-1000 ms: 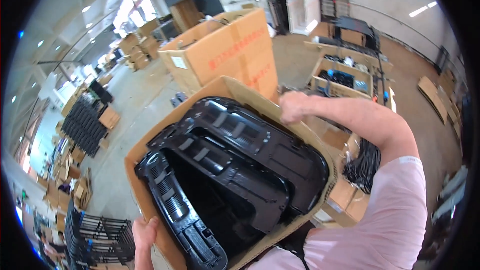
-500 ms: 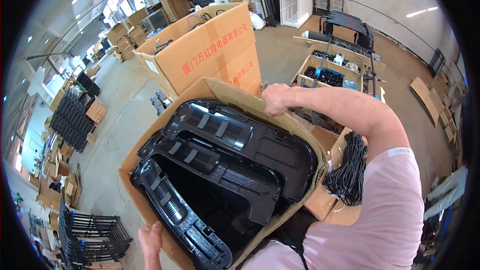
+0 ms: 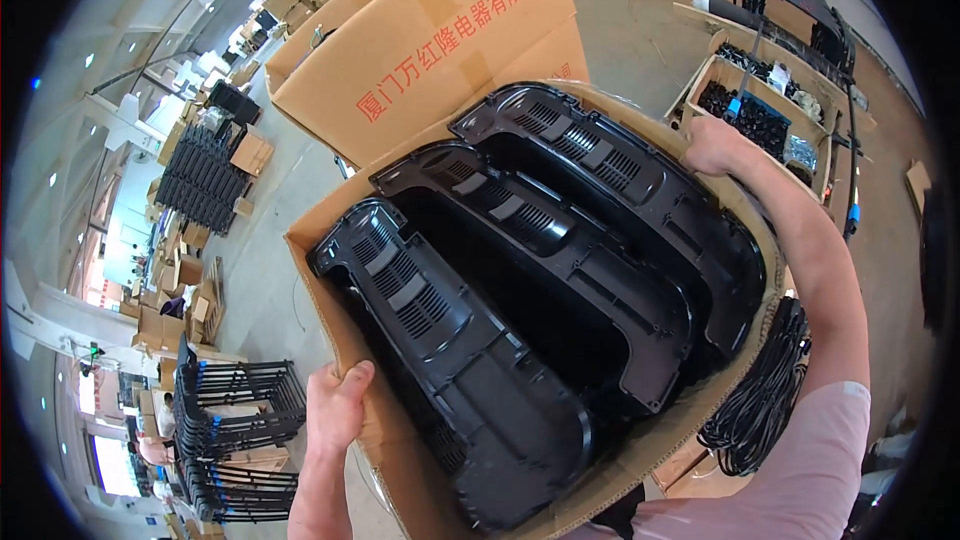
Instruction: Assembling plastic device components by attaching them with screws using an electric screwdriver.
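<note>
- Head view: the left hand (image 3: 335,408) clasps the near left edge of an open cardboard box (image 3: 330,285), thumb hooked over the flap and fingers hidden under the wall, so its grip is closed on the cardboard.
- The right hand (image 3: 712,147) reaches across to the far right rim of the same box; its fingers curl over the edge there, closed on the rim, though the fingertips are hidden behind the cardboard.
- The box sits tilted between the two hands, held up close below the camera, with no surface showing beneath it.
- Inside lie three long black plastic shells (image 3: 560,270), nested side by side with their hollow sides up and slotted vents along their walls.
- Just behind the held box stands a larger closed carton (image 3: 430,50) with red printing on its side.
- A bundle of black cables (image 3: 765,400) hangs just beside the box's lower right corner, under the right forearm.
- Further right, open boxes of small black parts (image 3: 750,110) stand on the concrete floor (image 3: 640,10).
- Far left, stacks of black racks (image 3: 205,175) stand among scattered cartons.
</note>
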### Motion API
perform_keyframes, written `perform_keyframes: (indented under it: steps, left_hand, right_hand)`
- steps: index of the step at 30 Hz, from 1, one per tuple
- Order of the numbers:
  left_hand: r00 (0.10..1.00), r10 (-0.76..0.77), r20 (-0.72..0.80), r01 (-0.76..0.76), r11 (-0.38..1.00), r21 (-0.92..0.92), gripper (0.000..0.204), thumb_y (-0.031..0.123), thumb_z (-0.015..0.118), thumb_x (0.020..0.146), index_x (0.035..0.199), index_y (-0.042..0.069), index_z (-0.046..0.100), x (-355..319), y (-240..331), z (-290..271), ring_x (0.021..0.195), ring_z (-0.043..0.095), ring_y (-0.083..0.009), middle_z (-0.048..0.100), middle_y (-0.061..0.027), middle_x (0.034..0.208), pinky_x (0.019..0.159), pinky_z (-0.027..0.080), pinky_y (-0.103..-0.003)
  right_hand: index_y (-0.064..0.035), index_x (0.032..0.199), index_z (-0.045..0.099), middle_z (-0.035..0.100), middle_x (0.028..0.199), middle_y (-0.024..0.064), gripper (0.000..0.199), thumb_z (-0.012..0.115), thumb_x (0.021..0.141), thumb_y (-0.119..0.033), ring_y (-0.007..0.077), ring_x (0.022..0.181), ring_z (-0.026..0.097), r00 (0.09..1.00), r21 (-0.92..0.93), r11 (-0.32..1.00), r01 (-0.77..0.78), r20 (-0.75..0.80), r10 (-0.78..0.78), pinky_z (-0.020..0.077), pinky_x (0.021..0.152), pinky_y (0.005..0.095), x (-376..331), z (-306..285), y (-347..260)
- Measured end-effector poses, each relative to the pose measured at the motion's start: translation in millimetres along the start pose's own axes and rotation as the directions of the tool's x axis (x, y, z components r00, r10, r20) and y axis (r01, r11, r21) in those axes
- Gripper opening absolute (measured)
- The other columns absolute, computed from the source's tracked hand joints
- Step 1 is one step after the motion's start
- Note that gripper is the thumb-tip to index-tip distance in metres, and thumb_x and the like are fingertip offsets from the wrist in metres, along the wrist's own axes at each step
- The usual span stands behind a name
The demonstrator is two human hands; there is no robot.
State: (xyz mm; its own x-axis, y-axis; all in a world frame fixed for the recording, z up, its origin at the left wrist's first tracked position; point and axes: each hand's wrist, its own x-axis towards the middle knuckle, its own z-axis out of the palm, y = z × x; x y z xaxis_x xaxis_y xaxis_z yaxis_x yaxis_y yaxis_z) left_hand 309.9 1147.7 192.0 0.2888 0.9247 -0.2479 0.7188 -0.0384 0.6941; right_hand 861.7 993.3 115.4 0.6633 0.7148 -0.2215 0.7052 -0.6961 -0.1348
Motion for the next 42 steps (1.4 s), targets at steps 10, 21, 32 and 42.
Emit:
perform_keyframes:
  steps: [10,21,32,42]
  left_hand:
    - [0.993,0.108,0.053,-0.086,0.943,-0.321,0.030,0.018,0.065,0.098,0.071,0.009,0.057,9.3,-68.1,4.6,0.056,0.042,-0.0041,0.051,0.0060,0.064,0.049,0.032,-0.027]
    - [0.853,0.361,0.377,-0.230,0.909,-0.348,0.044,0.037,0.061,0.100,0.073,0.003,0.059,40.9,-88.5,-3.4,0.053,0.060,-0.0095,0.061,-0.0030,0.062,0.047,0.043,-0.026]
    - [0.831,0.437,0.345,-0.317,0.881,-0.350,0.055,0.044,0.064,0.096,0.066,-0.001,0.059,41.5,-115.6,-1.0,0.057,0.065,-0.0167,0.062,-0.0102,0.056,0.056,0.050,-0.036]
    - [0.826,0.473,0.307,-0.329,0.847,-0.418,0.047,0.035,0.066,0.099,0.070,-0.002,0.060,21.9,-106.0,33.3,0.057,0.064,-0.0222,0.061,-0.0130,0.058,0.056,0.048,-0.040]
  right_hand:
    - [0.0013,0.099,0.075,0.074,0.102,0.0235,0.039,0.082,0.070,-0.023,0.0389,0.101,0.072,0.985,-0.103,0.988,-0.112,-0.140,0.097,0.0583,0.086,0.0459,-1.3,21.6,-20.5]
    - [0.0054,0.100,0.072,0.072,0.104,0.0293,0.042,0.072,0.078,-0.031,0.0375,0.102,0.072,0.900,-0.006,0.923,-0.386,-0.223,0.375,0.0561,0.084,0.0474,-38.2,24.7,28.0]
    - [-0.0001,0.111,0.074,0.072,0.114,0.0247,0.047,0.076,0.085,-0.039,0.0382,0.109,0.070,0.812,0.141,0.890,-0.434,-0.366,0.454,0.0543,0.095,0.0466,-105.0,66.6,17.3]
    - [-0.0081,0.111,0.076,0.073,0.110,0.0232,0.040,0.073,0.085,-0.038,0.0389,0.105,0.070,0.864,0.109,0.930,-0.351,-0.346,0.367,0.0549,0.093,0.0472,-105.2,34.3,-13.1]
